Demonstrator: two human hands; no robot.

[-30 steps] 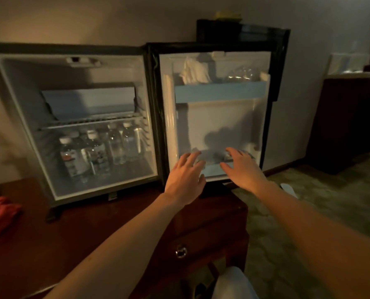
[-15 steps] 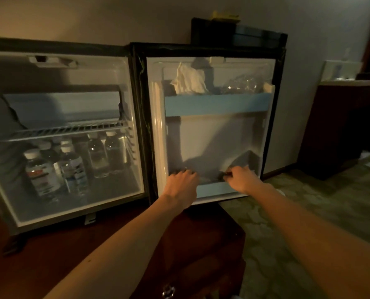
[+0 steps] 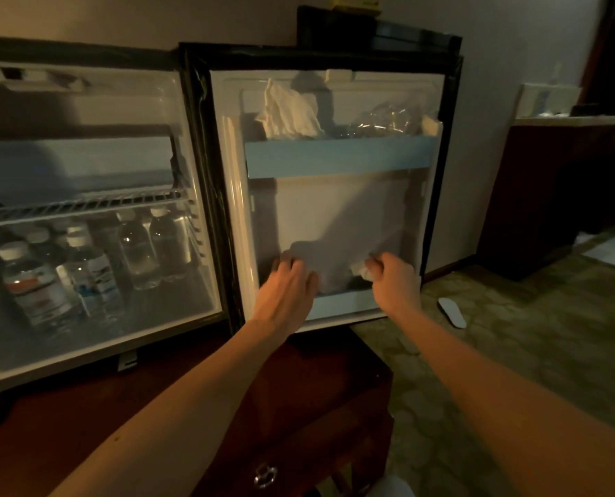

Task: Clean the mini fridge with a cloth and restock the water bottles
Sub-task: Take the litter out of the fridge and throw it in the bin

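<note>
Both hands now lifted off lower door shelf (image 3: pixel 345 299); I see R hand (image 3: pixel 393 281) pinching white wad (image 3: pixel 361 270), L hand (image 3: pixel 289 281) flat, released; bottles (image 3: pixel 83 274) lie left, nearer L.

The mini fridge (image 3: pixel 94 195) stands open, its door (image 3: pixel 334 209) swung wide to the right; capped clear water bottles (image 3: pixel 83 267) stand upright under its wire shelf; a crumpled white cloth (image 3: pixel 286 111) sits in the door's upper blue-fronted shelf.

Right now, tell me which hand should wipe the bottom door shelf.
Probably the right hand: it already pinches a white cloth above the bottom door shelf. The left hand holds nothing.
</note>
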